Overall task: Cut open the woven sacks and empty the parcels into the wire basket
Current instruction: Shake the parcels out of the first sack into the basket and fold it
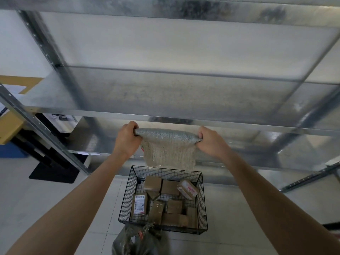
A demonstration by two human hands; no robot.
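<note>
A dark sack (136, 242) sits on the floor at the near edge of the wire basket (204, 208). Brown parcels (170, 187) lie inside. Above the far edge, the left hand (127, 139) and right hand (211, 142) each squeeze a corner of the upside-down woven sack (169, 151). It is best to shake it over the middle, so nothing drops outside.

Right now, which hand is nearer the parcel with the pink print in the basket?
Right. The right hand grips the sack roughly above that parcel; the left hand grips the sack's other end, above and well off to the parcel's left.
</note>
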